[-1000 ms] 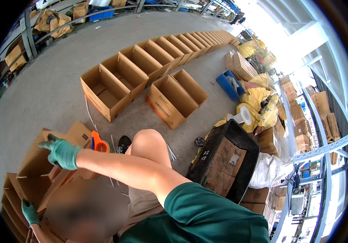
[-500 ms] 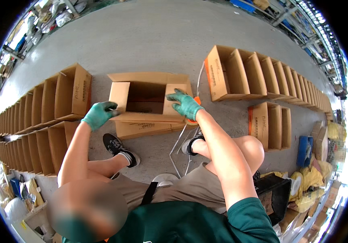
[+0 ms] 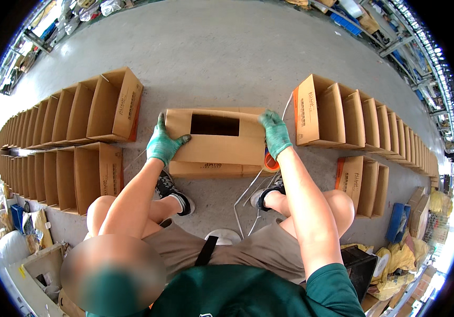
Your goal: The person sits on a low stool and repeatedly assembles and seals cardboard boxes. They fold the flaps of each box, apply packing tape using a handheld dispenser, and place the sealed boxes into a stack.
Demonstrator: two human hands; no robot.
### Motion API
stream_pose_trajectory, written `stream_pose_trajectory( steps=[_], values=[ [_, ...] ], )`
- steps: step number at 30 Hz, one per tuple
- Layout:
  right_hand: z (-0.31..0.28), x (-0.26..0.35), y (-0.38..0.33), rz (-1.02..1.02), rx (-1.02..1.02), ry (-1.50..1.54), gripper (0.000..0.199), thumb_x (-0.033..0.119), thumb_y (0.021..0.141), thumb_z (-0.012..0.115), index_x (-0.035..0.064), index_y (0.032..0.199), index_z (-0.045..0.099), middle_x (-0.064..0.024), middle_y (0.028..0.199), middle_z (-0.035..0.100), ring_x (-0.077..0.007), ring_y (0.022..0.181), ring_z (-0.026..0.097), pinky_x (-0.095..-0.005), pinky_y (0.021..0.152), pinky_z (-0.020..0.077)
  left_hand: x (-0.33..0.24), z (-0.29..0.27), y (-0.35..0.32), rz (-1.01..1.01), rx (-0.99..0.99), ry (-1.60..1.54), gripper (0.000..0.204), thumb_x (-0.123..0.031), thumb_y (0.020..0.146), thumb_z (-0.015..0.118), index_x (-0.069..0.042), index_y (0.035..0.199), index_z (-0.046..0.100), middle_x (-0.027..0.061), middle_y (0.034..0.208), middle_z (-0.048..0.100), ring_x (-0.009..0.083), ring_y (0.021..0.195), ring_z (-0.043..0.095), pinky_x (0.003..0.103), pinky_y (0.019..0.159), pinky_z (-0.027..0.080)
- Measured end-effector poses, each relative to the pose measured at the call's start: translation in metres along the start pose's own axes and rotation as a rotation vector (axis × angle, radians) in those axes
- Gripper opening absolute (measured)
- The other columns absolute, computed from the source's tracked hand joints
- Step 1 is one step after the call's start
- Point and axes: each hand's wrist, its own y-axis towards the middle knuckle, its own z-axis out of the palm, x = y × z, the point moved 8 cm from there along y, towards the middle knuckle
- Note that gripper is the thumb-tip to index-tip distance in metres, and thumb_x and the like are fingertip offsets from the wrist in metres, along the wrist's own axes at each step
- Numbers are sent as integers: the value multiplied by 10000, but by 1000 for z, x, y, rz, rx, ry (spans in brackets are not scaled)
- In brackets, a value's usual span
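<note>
A brown cardboard box lies in front of me, its flaps folded inward around a dark rectangular gap. My left hand, in a green glove, grips the left end, with its thumb on the near flap and the fingers along the side. At the right end, my green-gloved right hand is closed over the upper corner. Underneath, another brown carton with printing shows along its near side. An orange tape roll is beside the right end, near a thin pale metal frame.
Rows of open cardboard boxes stand at the left and right. A shorter group of boxes is nearer on the right. A blue bin and a black crate are at the lower right. My shoes flank the metal frame.
The near and far long flaps have come down over the end flaps, narrowing the opening. Both hands have moved to the box's ends. The view has shifted slightly.
</note>
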Motion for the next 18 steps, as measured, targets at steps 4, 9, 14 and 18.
stream_pose_trajectory(
  steps=[4, 9, 14, 18],
  values=[
    [25, 3, -20, -114, 20, -311, 425, 67, 913, 621, 119, 1325, 527, -133, 1521, 428, -240, 1396, 398, -334, 1113, 343, 22, 1, -14, 203, -61, -356, 1055, -458, 793, 801, -194, 1582, 153, 147, 1560, 334, 279, 1380, 413, 397, 1141, 377],
    [19, -12, -9, -287, 24, -343, 606, 112, 944, 610, 178, 1503, 383, -225, 1577, 287, -344, 1487, 249, -382, 1181, 279, 38, 14, -1, 59, 4, -469, 685, -281, 980, 588, -211, 1564, 237, 140, 1562, 290, 287, 1425, 331, 380, 1179, 304],
    [42, 13, -36, -311, -2, -543, 676, 233, 960, 644, 191, 1541, 302, -253, 1611, 158, -381, 1505, 154, -430, 1197, 227, 40, 19, 4, 218, -58, -415, 559, -122, 1043, 447, -204, 1563, 259, 151, 1562, 301, 299, 1435, 321, 373, 1198, 263],
    [41, 11, -34, -300, 16, -689, 692, 274, 973, 638, 157, 1551, 276, -232, 1578, 279, -335, 1475, 267, -413, 1181, 264, 48, 28, 8, 200, -36, -356, 579, -86, 1037, 431, -221, 1571, 252, 150, 1570, 299, 302, 1438, 320, 376, 1204, 258]
  ],
)
